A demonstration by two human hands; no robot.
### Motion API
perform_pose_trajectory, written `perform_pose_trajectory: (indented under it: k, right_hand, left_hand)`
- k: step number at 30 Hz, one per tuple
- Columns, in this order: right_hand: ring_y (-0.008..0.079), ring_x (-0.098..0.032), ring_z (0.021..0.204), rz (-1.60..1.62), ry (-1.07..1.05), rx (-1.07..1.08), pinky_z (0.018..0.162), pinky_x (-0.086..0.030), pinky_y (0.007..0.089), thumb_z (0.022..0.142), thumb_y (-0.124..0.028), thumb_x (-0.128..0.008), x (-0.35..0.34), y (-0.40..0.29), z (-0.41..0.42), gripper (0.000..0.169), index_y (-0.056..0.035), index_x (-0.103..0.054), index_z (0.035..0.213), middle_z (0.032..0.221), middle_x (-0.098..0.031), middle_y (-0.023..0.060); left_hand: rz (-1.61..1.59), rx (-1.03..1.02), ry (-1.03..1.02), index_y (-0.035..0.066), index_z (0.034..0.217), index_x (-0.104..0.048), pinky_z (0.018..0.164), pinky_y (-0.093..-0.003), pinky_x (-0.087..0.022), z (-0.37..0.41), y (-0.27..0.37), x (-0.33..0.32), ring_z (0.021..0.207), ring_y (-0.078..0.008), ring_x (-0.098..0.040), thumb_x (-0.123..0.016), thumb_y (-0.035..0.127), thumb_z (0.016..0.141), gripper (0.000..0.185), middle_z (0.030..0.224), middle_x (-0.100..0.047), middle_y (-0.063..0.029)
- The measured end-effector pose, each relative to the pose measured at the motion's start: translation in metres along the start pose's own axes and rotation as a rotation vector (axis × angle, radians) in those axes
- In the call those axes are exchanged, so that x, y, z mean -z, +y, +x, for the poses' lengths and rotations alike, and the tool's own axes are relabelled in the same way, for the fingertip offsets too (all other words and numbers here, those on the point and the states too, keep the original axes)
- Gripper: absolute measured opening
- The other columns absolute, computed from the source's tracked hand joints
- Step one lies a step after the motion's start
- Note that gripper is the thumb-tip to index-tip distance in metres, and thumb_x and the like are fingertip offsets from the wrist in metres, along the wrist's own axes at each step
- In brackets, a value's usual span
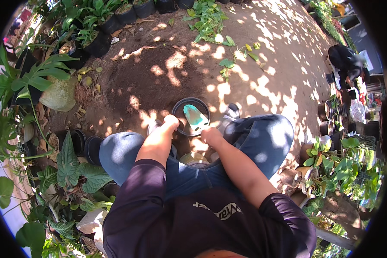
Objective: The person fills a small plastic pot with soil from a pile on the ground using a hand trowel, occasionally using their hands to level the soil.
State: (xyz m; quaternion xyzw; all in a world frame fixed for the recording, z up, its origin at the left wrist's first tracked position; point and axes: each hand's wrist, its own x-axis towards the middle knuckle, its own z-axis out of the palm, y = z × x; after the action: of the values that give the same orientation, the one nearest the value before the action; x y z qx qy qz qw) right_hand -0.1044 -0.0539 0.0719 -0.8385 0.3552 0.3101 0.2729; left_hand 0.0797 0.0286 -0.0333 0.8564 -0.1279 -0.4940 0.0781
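Note:
Between my feet stands a round black plastic plant pot (208, 108) with brown soil inside. At its left rim is my left hand (171, 122), its fingers closed on the edge. My right hand (212, 137) grips a hand trowel near the pot's lower right rim. The trowel's turquoise blade (194, 116) lies over the pot opening, pointing away from me. Its handle is hidden inside my fist. Dark loose soil (142, 72) is spread on the ground just beyond the pot.
Pulled leafy vines (209, 21) lie on the ground ahead. Black potted plants (98, 43) line the far left, and black pots (80, 142) stand by my left knee. Broad-leaved plants (67, 164) crowd the left. A person in dark clothing (345, 63) bends down at far right.

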Motion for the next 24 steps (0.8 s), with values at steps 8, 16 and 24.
perform_pose_trajectory:
  k: [8,16,24]
  right_hand:
    - [0.0304,-0.062,0.091,-0.149,-0.034,0.078,0.075,-0.05,0.039,0.076,-0.012,-0.049,-0.024,-0.007,0.014,0.025,-0.0031,-0.065,0.093,0.096,-0.063,0.0188]
    - [0.0347,-0.056,0.102,0.089,-0.031,-0.029,0.086,-0.045,0.0387,0.078,-0.011,-0.044,-0.063,0.001,0.047,0.028,-0.0062,-0.064,0.098,0.108,-0.06,0.0193]
    - [0.0325,-0.056,0.103,0.281,-0.061,-0.208,0.087,-0.044,0.0359,0.07,-0.022,-0.045,0.021,-0.016,-0.015,0.035,-0.0013,-0.065,0.091,0.105,-0.059,0.0239]
  left_hand:
    - [0.009,0.029,-0.157,0.0,0.07,-0.062,0.048,-0.0368,-0.048,0.029,-0.017,-0.011,0.061,-0.0274,-0.062,-0.054,0.011,0.075,0.014,0.074,-0.064,-0.0195]
    - [-0.286,0.193,-0.167,-0.003,0.076,-0.06,0.041,-0.0416,-0.043,0.084,-0.052,-0.005,0.051,-0.029,-0.058,-0.044,0.007,0.068,0.02,0.072,-0.064,-0.0217]
    - [-0.373,0.078,-0.098,-0.005,0.076,-0.059,0.033,-0.0376,-0.042,0.018,-0.011,0.0,0.048,-0.0314,-0.06,-0.047,0.007,0.078,0.017,0.07,-0.062,-0.0245]
